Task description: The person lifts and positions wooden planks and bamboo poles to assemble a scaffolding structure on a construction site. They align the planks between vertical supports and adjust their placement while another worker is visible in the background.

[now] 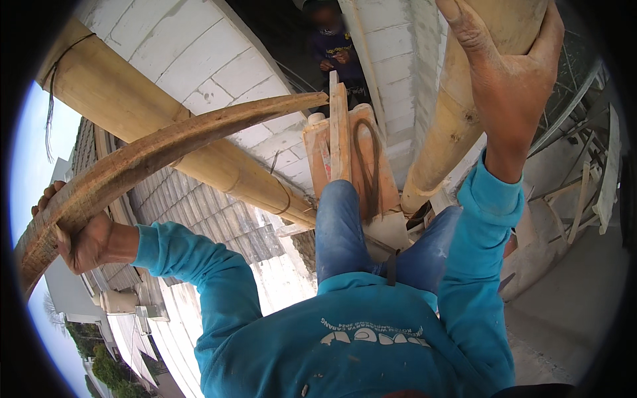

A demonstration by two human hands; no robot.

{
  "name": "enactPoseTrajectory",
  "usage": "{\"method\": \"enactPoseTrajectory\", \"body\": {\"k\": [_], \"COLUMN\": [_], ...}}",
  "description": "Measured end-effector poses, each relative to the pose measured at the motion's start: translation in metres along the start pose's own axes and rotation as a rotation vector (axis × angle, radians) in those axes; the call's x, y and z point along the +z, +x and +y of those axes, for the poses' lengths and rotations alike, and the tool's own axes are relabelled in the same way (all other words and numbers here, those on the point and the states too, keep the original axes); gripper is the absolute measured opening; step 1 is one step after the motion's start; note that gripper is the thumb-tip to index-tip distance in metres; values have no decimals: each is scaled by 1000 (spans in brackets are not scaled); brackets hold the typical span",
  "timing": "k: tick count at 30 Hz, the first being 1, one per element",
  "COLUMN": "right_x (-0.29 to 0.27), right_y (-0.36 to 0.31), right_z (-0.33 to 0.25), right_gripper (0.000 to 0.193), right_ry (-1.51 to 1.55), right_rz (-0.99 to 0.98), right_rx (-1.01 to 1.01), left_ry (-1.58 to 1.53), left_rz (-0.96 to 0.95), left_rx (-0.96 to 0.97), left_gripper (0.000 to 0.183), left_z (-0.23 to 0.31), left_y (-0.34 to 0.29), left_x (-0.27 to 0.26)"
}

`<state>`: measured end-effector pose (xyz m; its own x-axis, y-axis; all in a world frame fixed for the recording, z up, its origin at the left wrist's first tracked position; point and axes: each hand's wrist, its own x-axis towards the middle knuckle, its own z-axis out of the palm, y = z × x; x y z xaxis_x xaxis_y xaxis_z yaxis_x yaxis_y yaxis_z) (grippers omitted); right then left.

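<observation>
At the left, my left hand (89, 242) is wrapped round a long wooden beam (179, 139). The beam runs up and across to the top middle and looks bent by the lens. At the upper right, my right hand (514, 83) grips a thick upright bamboo pole (451, 119), thumb on the near side and fingers mostly hidden behind it. Between my hands, short wooden battens (340, 132) stand against a reddish board (365, 172), just beyond my knee. The beam's far end appears close to the battens; I cannot tell whether they touch.
A second bamboo pole (126, 93) slants behind the beam, before a pale block wall (212, 60). Another person (338, 50) is in the dark opening beyond. Roof tiles (199, 205) lie below left, with a drop past them. Loose timber (584, 192) is piled at the right.
</observation>
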<state>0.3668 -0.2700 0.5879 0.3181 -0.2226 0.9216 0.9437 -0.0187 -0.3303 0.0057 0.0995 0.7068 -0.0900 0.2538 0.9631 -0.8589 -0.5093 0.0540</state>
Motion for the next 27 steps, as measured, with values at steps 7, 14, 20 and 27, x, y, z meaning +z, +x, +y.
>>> {"method": "enactPoseTrajectory", "body": {"k": [7,14,20,27], "right_x": [7,3,5,-45], "right_y": [6,6,-8,13], "right_z": [1,-9,-23,-47], "right_gripper": [85,85,88,87], "right_ry": [155,269,184,227], "right_rz": [55,56,83,-375], "right_rx": [-53,-44,-56,115], "left_ry": [-158,-106,393,335], "left_rz": [1,224,598,601], "left_rx": [3,-168,-345,-541], "left_gripper": [63,56,44,45], "left_z": [88,109,36,-9], "left_y": [66,119,35,-36], "left_x": [-34,-44,8,21]}}
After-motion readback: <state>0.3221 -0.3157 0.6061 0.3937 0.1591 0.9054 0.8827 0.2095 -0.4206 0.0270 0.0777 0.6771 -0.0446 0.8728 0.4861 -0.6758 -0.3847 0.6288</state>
